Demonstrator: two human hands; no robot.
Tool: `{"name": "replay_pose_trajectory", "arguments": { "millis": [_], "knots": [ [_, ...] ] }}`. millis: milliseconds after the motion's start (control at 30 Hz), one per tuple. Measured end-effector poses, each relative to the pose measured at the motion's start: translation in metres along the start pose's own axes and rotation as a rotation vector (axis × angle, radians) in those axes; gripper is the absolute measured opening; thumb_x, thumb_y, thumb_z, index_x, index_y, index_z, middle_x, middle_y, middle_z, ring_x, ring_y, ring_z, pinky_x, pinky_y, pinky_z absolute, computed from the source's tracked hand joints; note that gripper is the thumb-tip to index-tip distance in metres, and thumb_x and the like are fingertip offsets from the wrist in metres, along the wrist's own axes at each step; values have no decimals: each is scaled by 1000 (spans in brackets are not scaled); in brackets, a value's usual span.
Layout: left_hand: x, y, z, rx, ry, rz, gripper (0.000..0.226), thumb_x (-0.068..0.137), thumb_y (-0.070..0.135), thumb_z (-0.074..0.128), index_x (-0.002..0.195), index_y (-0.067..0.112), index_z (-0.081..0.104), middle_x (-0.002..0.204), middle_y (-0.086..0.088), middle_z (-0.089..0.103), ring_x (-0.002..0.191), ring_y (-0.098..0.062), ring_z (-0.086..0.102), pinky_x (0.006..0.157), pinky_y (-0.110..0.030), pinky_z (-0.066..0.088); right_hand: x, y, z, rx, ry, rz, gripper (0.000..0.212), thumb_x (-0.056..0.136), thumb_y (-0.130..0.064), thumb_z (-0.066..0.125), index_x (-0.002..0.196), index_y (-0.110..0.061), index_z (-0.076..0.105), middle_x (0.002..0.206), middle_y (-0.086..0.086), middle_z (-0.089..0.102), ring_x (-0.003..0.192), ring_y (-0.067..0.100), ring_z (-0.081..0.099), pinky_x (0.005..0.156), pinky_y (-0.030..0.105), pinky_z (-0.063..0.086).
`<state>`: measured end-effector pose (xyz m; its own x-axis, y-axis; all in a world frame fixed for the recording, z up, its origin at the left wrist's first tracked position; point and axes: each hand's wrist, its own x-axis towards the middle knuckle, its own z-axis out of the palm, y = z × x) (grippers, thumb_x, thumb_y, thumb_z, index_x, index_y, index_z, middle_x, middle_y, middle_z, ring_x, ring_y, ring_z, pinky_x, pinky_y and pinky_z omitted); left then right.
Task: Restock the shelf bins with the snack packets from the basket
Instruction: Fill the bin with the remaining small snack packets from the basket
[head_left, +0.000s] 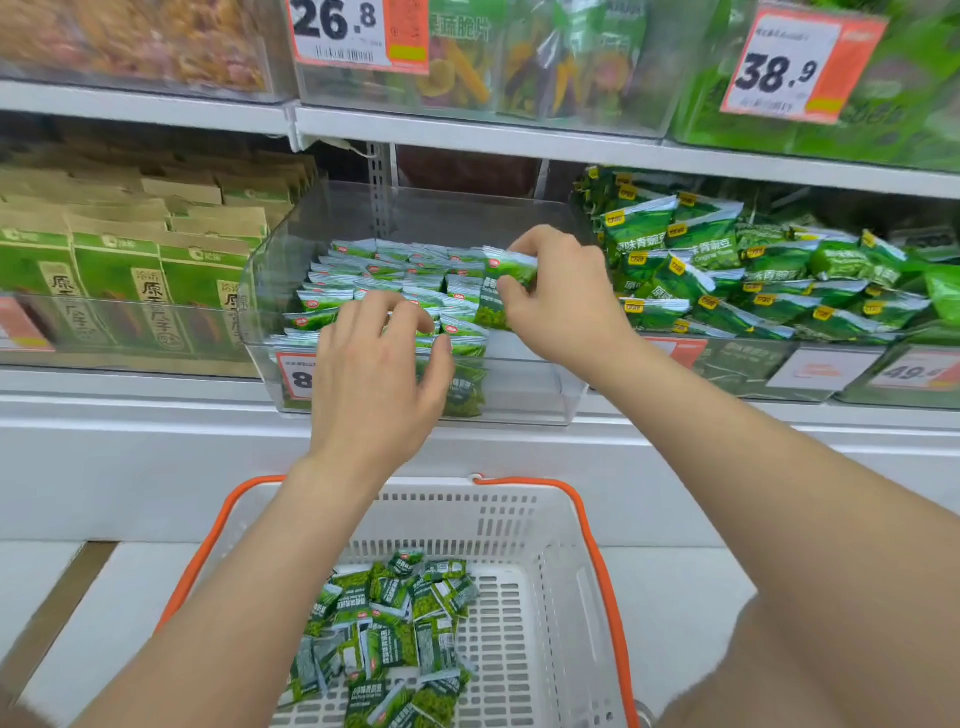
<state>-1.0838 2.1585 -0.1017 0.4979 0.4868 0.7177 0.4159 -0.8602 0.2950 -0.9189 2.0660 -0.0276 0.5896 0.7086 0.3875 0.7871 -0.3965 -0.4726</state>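
Packet (514, 266) pinched in right hand (563, 296) above bin (524, 384); left hand (371, 374) spread, fingertips (411, 313) on packet rows (374, 270).

Your basket (467, 514) sits below and before the shelf bin (524, 384), with loose packets (384, 634) heaped in its left half. In the bin's left part stand rows of packets (374, 270) (your left hand (374, 364) rests on the front rows, your right hand (561, 301) holds a packet (511, 265) at their right edge). Boxes (119, 275) stand left of the bin, bags (727, 280) right.
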Motion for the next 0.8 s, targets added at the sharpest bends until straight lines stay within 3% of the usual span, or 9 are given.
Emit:
{"name": "replay_pose_trajectory", "arguments": {
  "millis": [67,167,267,433,567,667,733,800],
  "knots": [
    [6,-3,7,86,-41,-101,37,103,45,45,100,16,67,108,-5,66,99,-34,59,82,-47,45,11,6,11,-105,-64,44,34,98,-29,66,127,-15,54,121,16,61,116,39,53,85,39,42],
    [9,-8,13,228,-68,-179,45,101,45,35,97,15,68,101,-6,71,94,-35,60,80,-45,41,25,7,20,-238,-110,72,36,100,-23,69,127,-7,52,125,23,54,115,45,54,86,44,45],
    [9,-9,17,293,-45,-203,35,94,36,39,91,13,65,92,-10,64,86,-34,52,73,-45,34,44,10,30,-339,-137,147,31,99,-9,68,124,-1,52,127,25,53,117,48,56,78,43,42],
    [5,-11,26,314,75,-136,22,91,25,47,79,10,57,76,-10,53,78,-31,41,67,-43,24,76,22,53,-320,-235,332,55,94,0,65,144,4,40,143,26,47,129,45,53,98,45,49],
    [4,-13,30,319,114,-130,20,91,24,48,78,11,57,74,-9,54,77,-31,41,67,-43,25,99,29,69,-208,-215,424,83,98,-9,63,160,6,9,156,26,37,141,40,45,107,39,44],
    [5,-14,31,319,138,-119,20,90,23,49,76,11,56,72,-9,54,76,-30,40,67,-42,23,107,33,74,-161,-172,449,97,98,-9,64,161,3,-10,159,28,32,145,38,40,111,38,40],
    [5,-15,32,321,153,-115,20,90,23,49,76,10,56,71,-8,53,76,-29,39,68,-41,21,107,36,75,-224,-138,436,92,97,-6,66,161,5,0,155,29,36,143,40,43,112,39,40],
    [4,-15,33,320,156,-116,20,90,22,49,76,10,56,71,-8,52,76,-29,38,68,-41,21,106,38,76,-297,-123,398,67,95,-4,66,151,5,31,147,28,46,135,40,51,107,41,46]
  ]
}}
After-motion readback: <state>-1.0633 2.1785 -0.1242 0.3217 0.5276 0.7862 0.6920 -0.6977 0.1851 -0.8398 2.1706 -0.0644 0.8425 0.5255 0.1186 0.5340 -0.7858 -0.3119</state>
